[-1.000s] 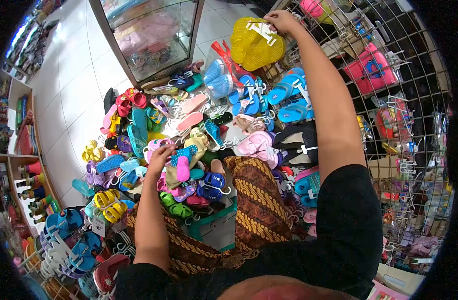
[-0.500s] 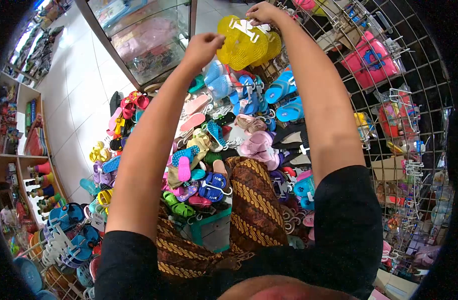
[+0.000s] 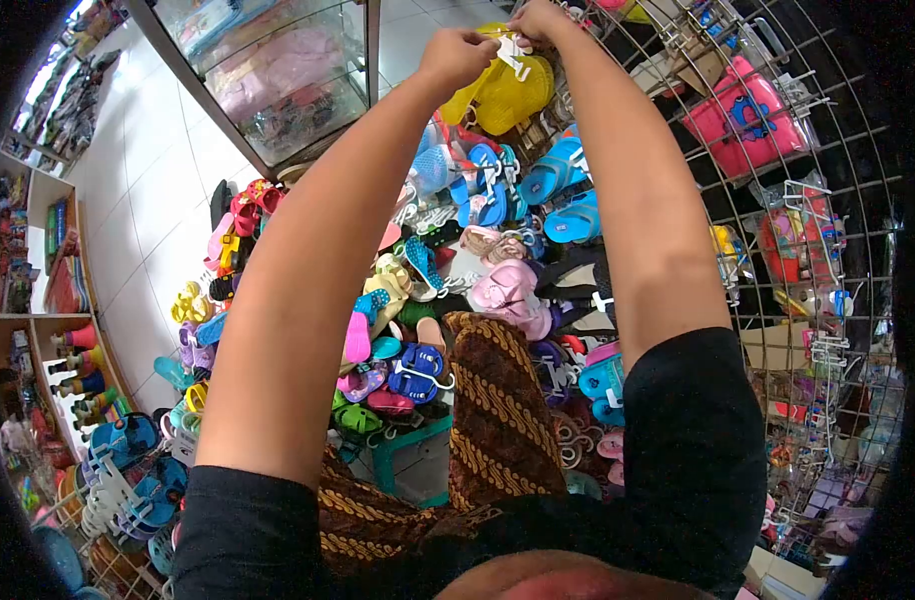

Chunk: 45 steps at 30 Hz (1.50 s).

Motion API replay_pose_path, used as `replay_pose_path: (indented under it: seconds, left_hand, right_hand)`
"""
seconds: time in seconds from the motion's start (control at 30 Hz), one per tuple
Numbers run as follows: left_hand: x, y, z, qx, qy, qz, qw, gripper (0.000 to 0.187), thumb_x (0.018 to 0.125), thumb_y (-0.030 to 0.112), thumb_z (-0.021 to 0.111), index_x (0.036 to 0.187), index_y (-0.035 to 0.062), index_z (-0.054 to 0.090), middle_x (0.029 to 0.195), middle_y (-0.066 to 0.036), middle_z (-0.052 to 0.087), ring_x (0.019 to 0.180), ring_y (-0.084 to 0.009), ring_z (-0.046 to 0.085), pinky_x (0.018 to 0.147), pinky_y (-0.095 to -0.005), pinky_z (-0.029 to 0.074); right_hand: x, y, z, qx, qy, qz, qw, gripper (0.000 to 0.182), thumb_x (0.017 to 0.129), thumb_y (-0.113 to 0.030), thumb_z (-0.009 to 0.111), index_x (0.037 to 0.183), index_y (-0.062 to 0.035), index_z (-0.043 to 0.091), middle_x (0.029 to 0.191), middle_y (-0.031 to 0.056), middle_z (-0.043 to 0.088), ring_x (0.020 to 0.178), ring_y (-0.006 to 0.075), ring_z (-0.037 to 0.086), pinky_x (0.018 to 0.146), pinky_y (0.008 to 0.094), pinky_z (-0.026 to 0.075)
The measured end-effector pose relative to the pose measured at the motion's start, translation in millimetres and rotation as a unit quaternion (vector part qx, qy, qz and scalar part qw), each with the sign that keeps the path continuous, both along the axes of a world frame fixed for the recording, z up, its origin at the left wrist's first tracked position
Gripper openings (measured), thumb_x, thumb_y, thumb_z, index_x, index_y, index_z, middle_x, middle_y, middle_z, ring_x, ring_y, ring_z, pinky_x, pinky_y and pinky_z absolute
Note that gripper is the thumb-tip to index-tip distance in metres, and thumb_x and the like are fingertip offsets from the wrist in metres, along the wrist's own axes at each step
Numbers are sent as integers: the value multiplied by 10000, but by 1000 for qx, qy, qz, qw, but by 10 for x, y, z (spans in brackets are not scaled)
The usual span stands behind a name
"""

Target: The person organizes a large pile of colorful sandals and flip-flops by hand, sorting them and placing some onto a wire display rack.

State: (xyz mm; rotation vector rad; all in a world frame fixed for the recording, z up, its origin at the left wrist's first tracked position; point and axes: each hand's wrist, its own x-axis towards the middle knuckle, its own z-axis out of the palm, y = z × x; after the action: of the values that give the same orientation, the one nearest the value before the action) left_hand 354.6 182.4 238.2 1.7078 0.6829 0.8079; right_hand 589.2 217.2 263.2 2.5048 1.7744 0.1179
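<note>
Holding both arms up and forward: left hand [image 3: 458, 55] and right hand [image 3: 540, 20] meet at the white plastic hanger [image 3: 511, 48] of a pair of yellow perforated plastic sandals [image 3: 506, 90], at the top of frame just beside the wire grid display rack [image 3: 828, 200]. Left fingers are curled, thumb and forefinger pinching the hanger's left end. Right fingers are bunched together over the hanger's top; exact contact there is probably a pinch, but fisheye distortion at the frame edge makes it hard to confirm. Sandals hang below both hands, soles facing the camera, above the heap. Under the arms: large mixed pile of small coloured children's sandals [image 3: 418, 300] on hangers, covering the floor area, with blue pairs [image 3: 558, 180] at the upper part and pale pink pairs [image 3: 508, 290] in the middle. Brown batik-patterned cloth [image 3: 498, 410] drapes over the person's lap, touching the pile's near edge. Teal plastic stool [image 3: 403, 455] sits partly under the pile. Glass display cabinet [image 3: 278, 80] stands upper left on the white tiled floor [image 3: 148, 190]. Pink plastic bags [image 3: 743, 115] hang on the rack at right.
</note>
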Motion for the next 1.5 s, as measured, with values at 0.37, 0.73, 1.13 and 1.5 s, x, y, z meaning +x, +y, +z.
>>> replay_pose_path:
  seconds: [0.37,0.73,1.13,1.5]
  left_hand:
    - [-643,-346,108,67,-24,116,991,325,826,295,635,939,-4,692,796,-133,696,737,-217,684,702,-318,516]
    - [-3584,-2006,-1946,-93,286,191,934,306,819,300,630,887,10,700,767,-165,678,689,-241,663,652,-339,502]
    - [-3977,-1781,-2245,-209,474,-270,812,419,831,409,572,830,14,710,728,-121,683,605,-216,637,619,-344,508]
    - [-4412,-1445,-2527,-204,459,3,865,359,743,352,618,796,8,701,728,-168,671,700,-286,659,686,-381,511]
  right_hand:
    - [-1601,-815,717,436,208,-79,872,250,764,-259,627,894,-53,682,825,208,661,795,364,649,736,433,504]
    - [-4188,-2968,-2352,-201,376,76,901,328,771,-367,632,897,-70,689,870,191,662,797,343,641,724,416,500]
    - [-4653,-2970,-3509,-459,293,184,818,416,782,-390,621,1100,-122,641,1050,184,640,972,352,609,837,415,489]
    - [-4733,-2848,-3474,-278,619,-128,723,474,833,-149,581,1293,-68,498,1174,138,597,1045,215,573,859,323,458]
